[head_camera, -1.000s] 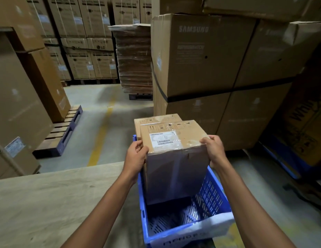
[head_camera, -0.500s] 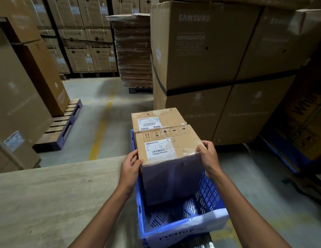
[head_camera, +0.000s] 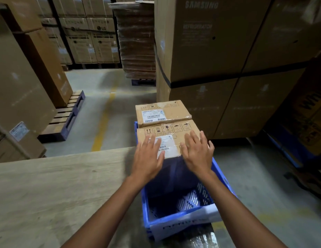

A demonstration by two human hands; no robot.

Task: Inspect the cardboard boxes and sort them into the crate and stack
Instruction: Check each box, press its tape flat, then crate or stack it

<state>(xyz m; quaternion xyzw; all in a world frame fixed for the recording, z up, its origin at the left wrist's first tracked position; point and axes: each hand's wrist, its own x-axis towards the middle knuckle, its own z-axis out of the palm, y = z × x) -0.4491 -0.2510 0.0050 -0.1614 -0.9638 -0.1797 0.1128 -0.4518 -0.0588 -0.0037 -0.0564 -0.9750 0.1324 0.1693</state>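
Two cardboard boxes stand upright inside the blue slatted crate (head_camera: 215, 178). The near box (head_camera: 174, 130) shows handling symbols and a white label on its top. The far box (head_camera: 163, 111) sits right behind it, slightly higher, also labelled. My left hand (head_camera: 149, 158) lies with straight, spread fingers over the near box's left top edge and label. Over the same box's right top edge is my right hand (head_camera: 196, 152), fingers also straight. Whether the hands touch the box or hover just above it I cannot tell. The crate's near half is empty.
A wooden table (head_camera: 57, 190) lies at my left, against the crate. Tall appliance cartons (head_camera: 218, 51) rise behind and to the right. A blue pallet (head_camera: 66, 119) with cartons sits at left. A yellow floor line (head_camera: 104, 120) runs down the aisle.
The near box went down into the crate beside the far box. Both hands let go of its sides and now lie flat with straight fingers over its top.
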